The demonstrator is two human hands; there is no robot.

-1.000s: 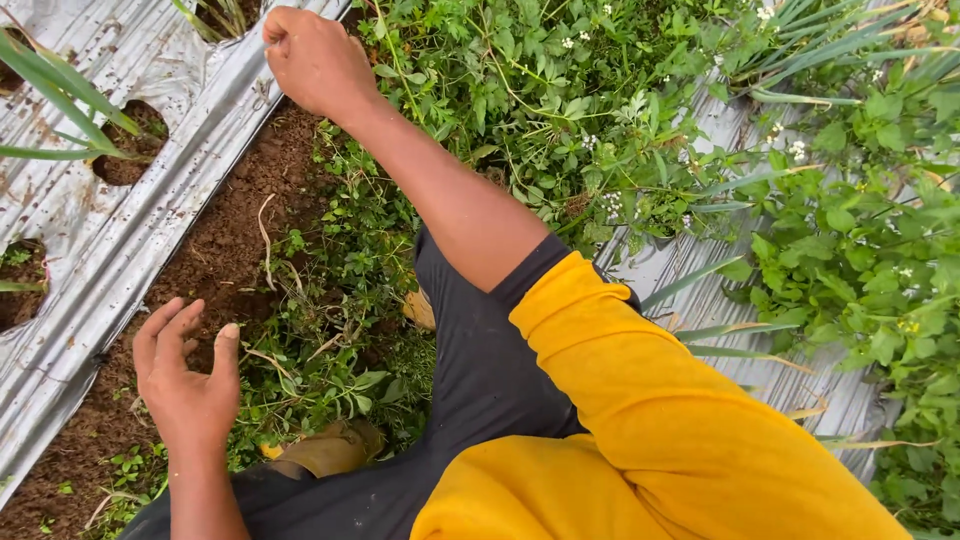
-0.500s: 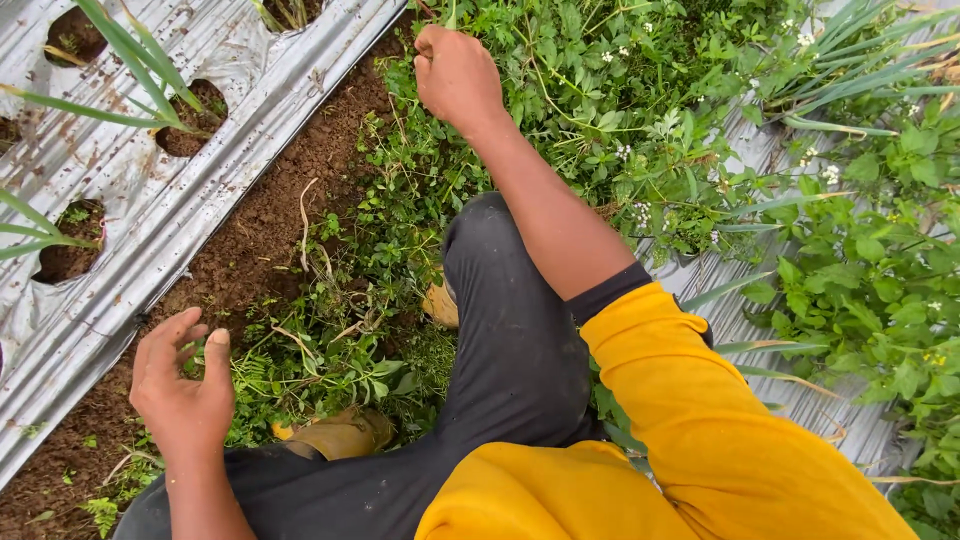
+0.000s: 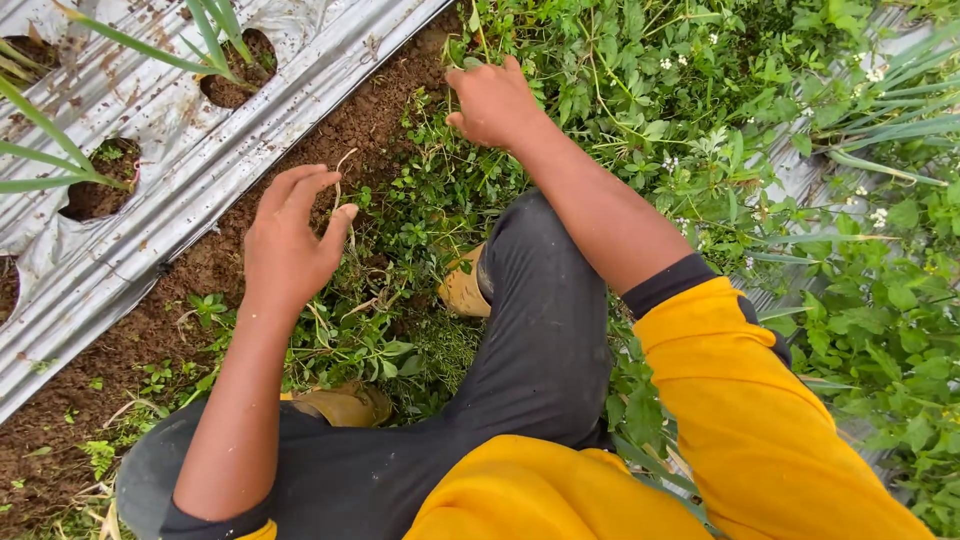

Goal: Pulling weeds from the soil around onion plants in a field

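Observation:
I squat in a soil furrow thick with low green weeds. My right hand reaches forward from a yellow sleeve, its fingers closed around thin green weed stems at the edge of the weed patch. My left hand hovers over the weeds beside the bare soil, fingers spread and slightly curled, holding nothing. Dark trousers and two tan boots show below the hands.
A silver plastic mulch sheet covers the raised bed on the left, with round holes holding long-leaved plants. Another mulched bed on the right is overgrown with leafy weeds and small white flowers.
My left hand has lifted and moved forward over the weeds, still open. My right hand stays closed among the weeds as the view shifts, so it sits lower and more central.

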